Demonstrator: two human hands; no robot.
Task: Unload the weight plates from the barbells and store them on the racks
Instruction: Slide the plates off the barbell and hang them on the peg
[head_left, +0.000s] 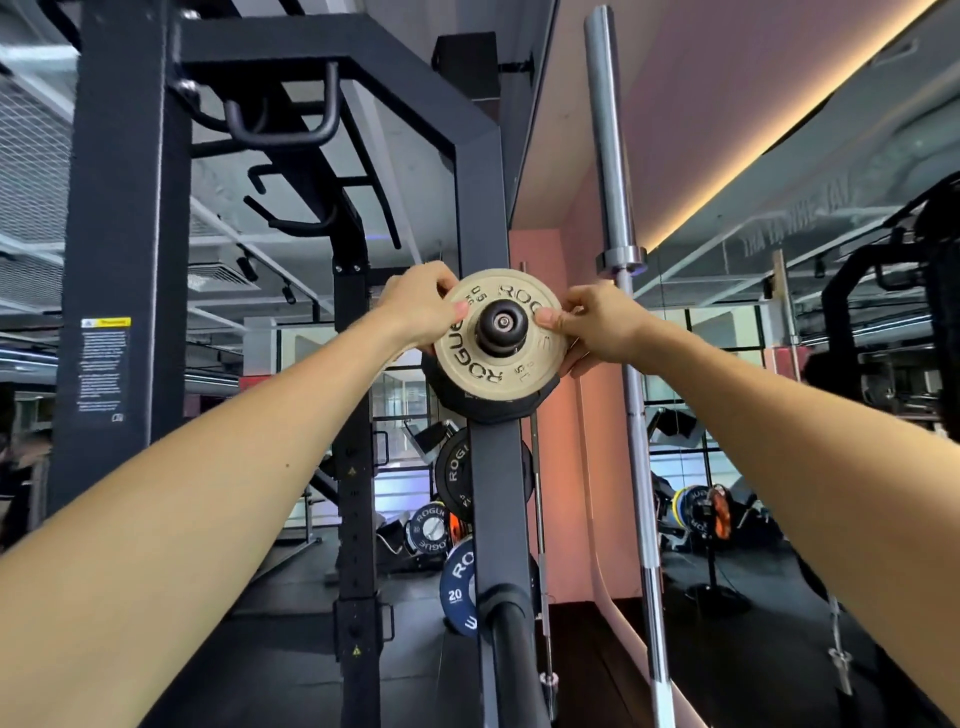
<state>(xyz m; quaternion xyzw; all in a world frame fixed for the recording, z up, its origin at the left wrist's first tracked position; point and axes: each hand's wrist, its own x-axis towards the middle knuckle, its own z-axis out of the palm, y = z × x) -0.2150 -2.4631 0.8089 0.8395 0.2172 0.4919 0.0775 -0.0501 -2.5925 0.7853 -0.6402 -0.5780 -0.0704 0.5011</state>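
A small tan weight plate marked ROGUE sits on a black storage peg of the dark rack upright, with a larger black plate behind it. My left hand grips the tan plate's left rim. My right hand grips its right rim. The peg's rounded end pokes through the plate's centre hole. Lower on the same upright hang a black plate and a blue plate marked 20.
A bare barbell stands upright just right of the rack, against a pink wall. Another empty black peg sticks out low towards me. A mirror covers the right wall. More rack uprights stand left, and loaded plates lie beyond.
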